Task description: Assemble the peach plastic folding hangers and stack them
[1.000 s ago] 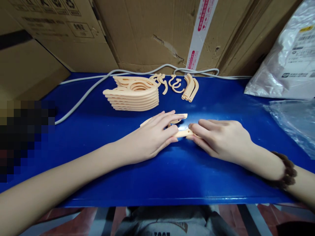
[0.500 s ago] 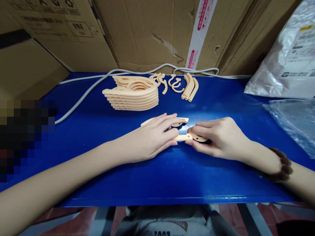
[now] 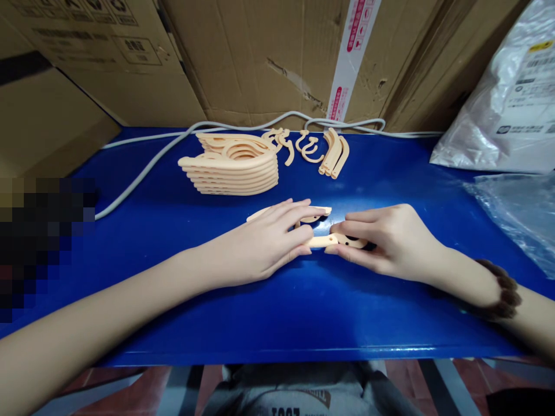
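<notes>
Beige plastic pieces that look like parts of folding clothes hangers are in both hands, low over the blue table. My left hand (image 3: 273, 240) has its thumb and index finger closed on a slim arm piece (image 3: 322, 241) with a hole near its end. Its other fingers stretch over a second beige piece (image 3: 319, 214), mostly hidden below them. My right hand (image 3: 385, 238) pinches another arm piece (image 3: 349, 241) with small holes, largely covered by the fingers. The ends of the two pinched pieces meet between my hands; whether they are locked together I cannot tell.
Behind my hands stand a stack of beige hanger pieces (image 3: 234, 170), loose hooks (image 3: 311, 151) and several curved bars (image 3: 333, 155). A white cable (image 3: 147, 170) runs along the back, before cardboard boxes (image 3: 260, 52). Plastic packaging (image 3: 498, 110) lies at right on the blue table (image 3: 277, 312).
</notes>
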`<state>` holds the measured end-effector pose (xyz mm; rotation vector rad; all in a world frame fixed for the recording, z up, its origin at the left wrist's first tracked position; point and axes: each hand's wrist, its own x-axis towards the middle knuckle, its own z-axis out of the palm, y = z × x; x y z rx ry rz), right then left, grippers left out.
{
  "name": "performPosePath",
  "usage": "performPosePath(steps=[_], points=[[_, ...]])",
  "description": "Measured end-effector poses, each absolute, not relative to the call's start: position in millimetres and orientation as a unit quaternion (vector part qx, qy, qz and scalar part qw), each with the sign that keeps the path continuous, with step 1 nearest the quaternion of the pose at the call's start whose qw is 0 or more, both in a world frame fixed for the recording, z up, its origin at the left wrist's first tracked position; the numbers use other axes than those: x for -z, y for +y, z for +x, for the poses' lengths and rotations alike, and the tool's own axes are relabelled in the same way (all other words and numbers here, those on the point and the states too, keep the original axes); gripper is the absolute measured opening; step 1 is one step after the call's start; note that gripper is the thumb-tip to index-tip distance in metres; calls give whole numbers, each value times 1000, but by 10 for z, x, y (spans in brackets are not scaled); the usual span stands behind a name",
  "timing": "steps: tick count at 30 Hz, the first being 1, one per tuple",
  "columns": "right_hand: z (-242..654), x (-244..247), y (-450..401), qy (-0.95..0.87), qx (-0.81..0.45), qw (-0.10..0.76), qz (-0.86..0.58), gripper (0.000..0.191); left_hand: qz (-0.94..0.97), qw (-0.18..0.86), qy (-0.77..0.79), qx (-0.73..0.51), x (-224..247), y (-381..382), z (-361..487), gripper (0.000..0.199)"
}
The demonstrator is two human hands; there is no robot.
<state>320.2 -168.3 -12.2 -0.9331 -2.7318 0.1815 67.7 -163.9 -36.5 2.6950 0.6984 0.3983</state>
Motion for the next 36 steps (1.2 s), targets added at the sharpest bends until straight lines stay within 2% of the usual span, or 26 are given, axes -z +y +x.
performPosePath(steps=[7, 17, 25, 29, 36], points=[[3193, 113, -1675, -931, -141, 117, -316, 34, 958, 124, 229, -121, 369, -1652, 682, 25], [3176, 92, -1694, -920, -199, 98, -324, 30, 955, 158, 214, -133, 355, -1657, 680, 19], [3148, 90, -1702, -915, -216, 80, -332, 27, 957, 155, 214, -119, 353, -1666, 690, 20], [3157, 96, -1708, -925, -183, 71, -327, 29, 959, 150, 209, -117, 352, -1660, 696, 22], [3157, 69, -1763, -960, -163, 57, -220, 27, 925, 208, 278, -152, 327, -1591, 644, 25]])
